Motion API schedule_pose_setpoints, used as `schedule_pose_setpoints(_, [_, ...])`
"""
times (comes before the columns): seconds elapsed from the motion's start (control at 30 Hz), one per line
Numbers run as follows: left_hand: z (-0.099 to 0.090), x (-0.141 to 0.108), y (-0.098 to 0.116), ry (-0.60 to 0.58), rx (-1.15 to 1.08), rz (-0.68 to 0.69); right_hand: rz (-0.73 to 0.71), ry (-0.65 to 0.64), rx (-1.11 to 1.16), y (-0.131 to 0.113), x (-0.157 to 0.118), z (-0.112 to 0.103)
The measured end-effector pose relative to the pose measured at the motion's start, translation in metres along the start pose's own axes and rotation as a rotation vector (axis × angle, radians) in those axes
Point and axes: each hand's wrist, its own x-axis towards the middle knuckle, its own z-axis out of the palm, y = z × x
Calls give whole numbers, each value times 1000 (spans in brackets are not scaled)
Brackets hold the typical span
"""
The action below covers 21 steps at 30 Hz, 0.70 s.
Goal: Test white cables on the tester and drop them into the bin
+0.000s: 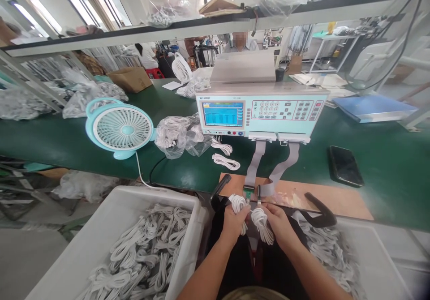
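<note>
My left hand (234, 221) is closed around a coiled white cable (238, 203), just below a small green connector board (248, 194) at the table's front edge. Beside it, my right hand (273, 219) grips a second bundled white cable (261, 223), near the black-ended connector (259, 191). Two grey ribbon cables (255, 165) run from these connectors up to the tester (262, 112), whose blue screen is lit. Both connectors lie by an orange-brown board (302, 197). The plug ends at my fingertips are too small to make out.
White bins (193, 206) of coiled cables flank my lap. On the green table (181, 174) are a fan (122, 127), bagged cables (173, 134), two loose coils (225, 161), a phone (346, 165) and a blue folder (374, 107). Black clamp handles (320, 210) flank my hands. A person (240, 45) sits beyond.
</note>
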Motion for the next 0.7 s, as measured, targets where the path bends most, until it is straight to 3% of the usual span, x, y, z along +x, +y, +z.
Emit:
schedule_pose_setpoints(0.33, [5,0,-8,54,-120,-68,-17,-4,1,4,1,-2])
schedule_pose_setpoints(0.53, [15,-2,-13,99,-241,-32,-21,23,-30,4,1,-1])
schedule_pose_setpoints(0.7, [15,-4,-6,147,-173,44,-37,34,-78,2,-1,-1])
